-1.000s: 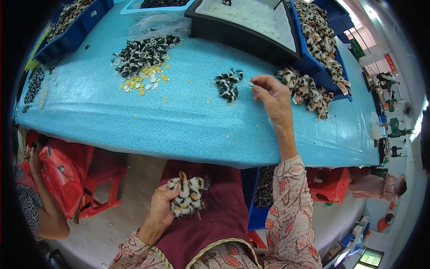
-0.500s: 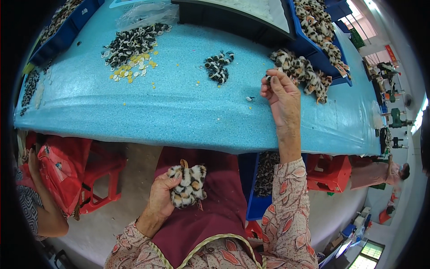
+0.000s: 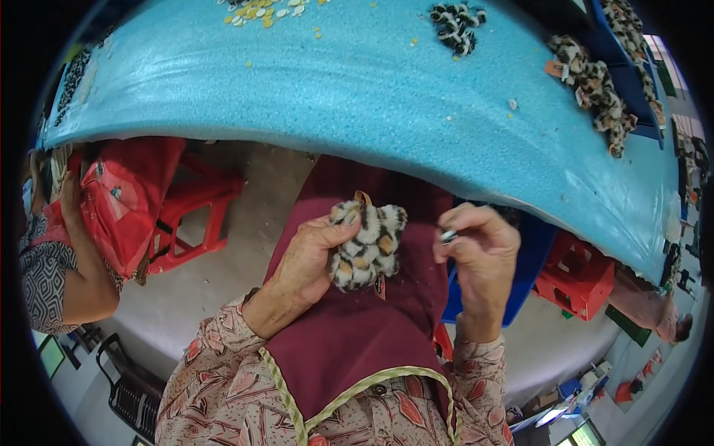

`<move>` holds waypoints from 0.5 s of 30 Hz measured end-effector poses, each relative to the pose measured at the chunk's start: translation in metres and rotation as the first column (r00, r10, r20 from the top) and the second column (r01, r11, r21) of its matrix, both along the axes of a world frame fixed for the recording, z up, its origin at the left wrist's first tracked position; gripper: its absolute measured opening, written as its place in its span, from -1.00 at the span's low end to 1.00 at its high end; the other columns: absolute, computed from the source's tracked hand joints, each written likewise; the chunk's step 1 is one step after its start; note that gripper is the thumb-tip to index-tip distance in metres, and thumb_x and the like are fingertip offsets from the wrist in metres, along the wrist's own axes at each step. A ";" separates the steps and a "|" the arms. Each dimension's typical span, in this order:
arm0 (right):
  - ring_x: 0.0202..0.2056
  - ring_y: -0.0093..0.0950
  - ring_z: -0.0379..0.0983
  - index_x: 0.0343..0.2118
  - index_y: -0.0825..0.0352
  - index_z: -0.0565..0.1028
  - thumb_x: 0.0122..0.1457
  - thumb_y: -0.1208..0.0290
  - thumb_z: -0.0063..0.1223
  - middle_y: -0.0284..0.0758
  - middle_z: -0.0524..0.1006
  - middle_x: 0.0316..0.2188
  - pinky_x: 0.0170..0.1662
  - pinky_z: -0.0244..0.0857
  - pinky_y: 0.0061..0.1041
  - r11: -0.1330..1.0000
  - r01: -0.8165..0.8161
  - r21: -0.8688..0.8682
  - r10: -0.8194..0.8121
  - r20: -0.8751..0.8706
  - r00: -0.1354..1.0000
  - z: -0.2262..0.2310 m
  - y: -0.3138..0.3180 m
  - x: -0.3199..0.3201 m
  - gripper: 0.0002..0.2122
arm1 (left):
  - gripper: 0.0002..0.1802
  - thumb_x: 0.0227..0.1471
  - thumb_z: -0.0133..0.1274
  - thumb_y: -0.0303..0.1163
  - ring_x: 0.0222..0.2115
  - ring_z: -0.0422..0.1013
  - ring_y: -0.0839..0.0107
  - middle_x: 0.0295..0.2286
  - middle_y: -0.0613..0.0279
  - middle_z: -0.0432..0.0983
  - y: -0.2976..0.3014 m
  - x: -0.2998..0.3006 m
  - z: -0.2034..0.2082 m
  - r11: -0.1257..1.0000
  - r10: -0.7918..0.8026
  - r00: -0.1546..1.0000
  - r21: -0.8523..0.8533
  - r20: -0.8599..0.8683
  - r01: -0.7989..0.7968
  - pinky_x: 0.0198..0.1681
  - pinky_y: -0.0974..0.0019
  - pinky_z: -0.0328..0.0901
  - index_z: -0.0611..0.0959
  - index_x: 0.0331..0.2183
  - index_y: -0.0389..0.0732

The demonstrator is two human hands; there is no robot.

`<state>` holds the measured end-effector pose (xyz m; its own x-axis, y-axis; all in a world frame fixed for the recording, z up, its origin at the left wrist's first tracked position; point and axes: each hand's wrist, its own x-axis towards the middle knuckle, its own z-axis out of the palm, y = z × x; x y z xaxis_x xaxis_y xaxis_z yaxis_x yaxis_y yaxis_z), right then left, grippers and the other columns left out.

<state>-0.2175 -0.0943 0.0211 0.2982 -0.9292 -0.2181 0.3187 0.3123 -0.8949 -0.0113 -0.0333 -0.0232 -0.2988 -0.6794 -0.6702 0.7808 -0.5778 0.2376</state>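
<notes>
My left hand point(image 3: 311, 249) is closed around the left side of a small leopard-print plush piece point(image 3: 365, 253), thumb on top, above my dark red apron. A tan loop sticks up from the plush piece's top, and a small tag hangs below. To its right, apart from it, my right hand point(image 3: 483, 249) pinches a small black-and-white piece point(image 3: 448, 236) between thumb and fingers. The fingers partly cover that piece, so its exact shape is hard to make out. On the blue-covered table point(image 3: 357, 97) ahead lies a small pile of similar black-and-white pieces point(image 3: 456, 28).
Yellow and white discs point(image 3: 269, 10) are scattered at the far left of the table. Leopard-print plush pieces point(image 3: 599, 93) lie at the right beside a blue crate point(image 3: 632, 93). Red stools point(image 3: 195, 208) stand below the table edge, and another person's arm point(image 3: 89, 286) is at the left.
My right hand has come back from over the table to beside the plush piece, still pinching the small piece. My left hand has risen slightly with the plush. The view has shifted downward and turned.
</notes>
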 end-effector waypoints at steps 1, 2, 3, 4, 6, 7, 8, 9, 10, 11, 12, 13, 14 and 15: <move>-0.46 -0.56 0.43 -0.37 0.51 0.51 -0.08 0.79 0.08 -0.21 0.49 -0.38 -0.42 0.37 -0.65 0.999 -0.038 0.027 0.039 -0.027 0.999 -0.003 0.005 0.004 -0.84 | -0.62 0.13 -0.05 -0.32 -0.18 0.47 0.24 -0.17 0.03 0.50 0.001 -0.001 0.002 1.000 -0.018 0.999 -0.006 0.031 0.018 -0.07 0.17 0.39 0.45 -0.07 -0.37; -0.44 -0.56 0.44 -0.40 0.51 0.53 -0.09 0.81 0.08 -0.23 0.50 -0.38 -0.40 0.37 -0.66 0.996 -0.076 0.054 0.079 -0.052 0.996 -0.006 0.009 0.009 -0.84 | -0.63 0.13 -0.04 -0.32 -0.19 0.48 0.26 -0.19 0.05 0.51 0.001 -0.003 0.005 0.999 -0.035 0.997 -0.012 0.061 0.036 -0.08 0.20 0.39 0.47 -0.09 -0.36; -0.42 -0.56 0.44 -0.39 0.50 0.55 -0.08 0.81 0.09 -0.24 0.50 -0.37 -0.38 0.37 -0.68 0.994 -0.093 0.063 0.098 -0.081 0.992 -0.009 0.013 0.012 -0.84 | -0.66 0.12 -0.02 -0.32 -0.21 0.48 0.33 -0.22 0.10 0.53 0.001 -0.004 0.010 0.999 -0.036 0.995 0.011 0.095 0.035 -0.11 0.25 0.39 0.51 -0.12 -0.35; -0.41 -0.58 0.46 -0.36 0.49 0.54 -0.08 0.78 0.13 -0.27 0.51 -0.38 -0.37 0.38 -0.67 0.992 -0.127 0.022 0.129 -0.125 0.984 -0.016 0.017 0.013 -0.82 | -0.66 0.12 -0.02 -0.32 -0.21 0.48 0.33 -0.22 0.10 0.53 0.000 -0.005 0.012 0.999 -0.040 0.995 0.023 0.094 0.038 -0.11 0.25 0.39 0.51 -0.12 -0.35; -0.39 -0.60 0.49 -0.34 0.48 0.53 -0.08 0.76 0.15 -0.30 0.52 -0.40 -0.35 0.39 -0.67 0.992 -0.121 0.044 0.128 -0.222 0.967 -0.021 0.024 0.017 -0.81 | -0.72 0.11 -0.01 -0.39 -0.30 0.50 0.40 -0.28 0.11 0.55 0.000 -0.007 0.013 1.000 0.003 0.994 0.014 0.107 -0.005 -0.19 0.33 0.41 0.53 -0.17 -0.37; -0.39 -0.60 0.49 -0.34 0.48 0.53 -0.08 0.76 0.15 -0.30 0.52 -0.40 -0.35 0.39 -0.67 0.992 -0.118 0.053 0.127 -0.222 0.967 -0.023 0.027 0.019 -0.81 | -0.72 0.11 -0.01 -0.39 -0.30 0.50 0.40 -0.28 0.11 0.55 0.000 -0.007 0.012 1.000 -0.001 0.994 0.024 0.106 -0.002 -0.19 0.33 0.41 0.53 -0.17 -0.37; -0.38 -0.61 0.49 -0.34 0.47 0.52 -0.07 0.74 0.16 -0.32 0.52 -0.40 -0.34 0.40 -0.68 0.992 -0.118 0.037 0.124 -0.226 0.966 -0.025 0.029 0.020 -0.81 | -0.73 0.11 -0.01 -0.41 -0.30 0.50 0.42 -0.28 0.14 0.54 0.001 -0.007 0.011 1.000 -0.011 0.993 0.013 0.121 0.009 -0.19 0.35 0.40 0.53 -0.17 -0.36; -0.38 -0.63 0.50 -0.33 0.46 0.51 -0.07 0.73 0.17 -0.33 0.53 -0.41 -0.32 0.40 -0.68 0.993 -0.118 0.019 0.119 -0.232 0.965 -0.027 0.031 0.020 -0.81 | -0.74 0.11 0.00 -0.42 -0.29 0.49 0.44 -0.28 0.16 0.54 0.002 -0.007 0.009 1.000 -0.021 0.991 0.001 0.135 0.021 -0.18 0.37 0.39 0.53 -0.17 -0.35; -0.38 -0.63 0.50 -0.33 0.46 0.51 -0.07 0.73 0.17 -0.33 0.53 -0.41 -0.32 0.40 -0.68 0.993 -0.118 0.025 0.121 -0.230 0.966 -0.029 0.032 0.019 -0.81 | -0.74 0.11 0.00 -0.42 -0.29 0.49 0.44 -0.28 0.16 0.54 0.003 -0.008 0.008 1.000 -0.022 0.990 0.007 0.136 0.021 -0.18 0.37 0.39 0.53 -0.17 -0.35; -0.38 -0.63 0.50 -0.34 0.45 0.50 -0.07 0.73 0.17 -0.32 0.53 -0.41 -0.31 0.41 -0.68 0.989 -0.148 -0.019 0.137 -0.276 0.951 -0.031 0.032 0.017 -0.81 | -0.74 0.10 0.00 -0.43 -0.29 0.48 0.46 -0.29 0.18 0.54 0.005 -0.008 0.007 0.999 -0.020 0.983 -0.037 0.185 0.027 -0.17 0.39 0.38 0.52 -0.17 -0.35; -0.38 -0.64 0.49 -0.34 0.45 0.50 -0.06 0.73 0.18 -0.32 0.53 -0.41 -0.30 0.41 -0.68 0.982 -0.180 -0.062 0.151 -0.321 0.935 -0.033 0.033 0.016 -0.81 | -0.74 0.10 0.00 -0.45 -0.29 0.48 0.48 -0.29 0.20 0.54 0.006 -0.009 0.007 0.996 -0.016 0.972 -0.081 0.234 0.035 -0.17 0.40 0.37 0.52 -0.16 -0.35; -0.38 -0.64 0.49 -0.34 0.45 0.50 -0.06 0.73 0.18 -0.32 0.53 -0.41 -0.30 0.41 -0.68 0.982 -0.180 -0.058 0.152 -0.322 0.935 -0.033 0.033 0.016 -0.81 | -0.74 0.10 0.00 -0.45 -0.29 0.48 0.48 -0.29 0.20 0.54 0.005 -0.008 0.007 0.996 -0.017 0.972 -0.078 0.233 0.036 -0.17 0.40 0.37 0.52 -0.16 -0.35; -0.38 -0.63 0.50 -0.33 0.45 0.50 -0.06 0.74 0.18 -0.32 0.54 -0.41 -0.30 0.41 -0.68 0.989 -0.144 -0.011 0.135 -0.280 0.950 -0.033 0.034 0.017 -0.80 | -0.75 0.09 0.01 -0.45 -0.29 0.47 0.49 -0.29 0.22 0.54 0.004 -0.008 0.008 0.997 -0.024 0.979 -0.065 0.202 0.038 -0.16 0.41 0.36 0.52 -0.17 -0.34; -0.37 -0.63 0.50 -0.32 0.45 0.49 -0.06 0.74 0.17 -0.32 0.54 -0.41 -0.30 0.41 -0.68 0.993 -0.110 0.037 0.116 -0.240 0.964 -0.034 0.035 0.017 -0.80 | -0.75 0.09 0.02 -0.44 -0.29 0.47 0.50 -0.29 0.23 0.54 0.004 -0.007 0.009 0.998 -0.030 0.985 -0.052 0.171 0.040 -0.15 0.42 0.36 0.53 -0.17 -0.34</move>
<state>-0.2007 -0.0594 -0.0127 0.3372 -0.8862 -0.3178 0.0559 0.3558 -0.9329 -0.0183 -0.0296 -0.0143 -0.2078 -0.7076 -0.6753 0.7058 -0.5865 0.3973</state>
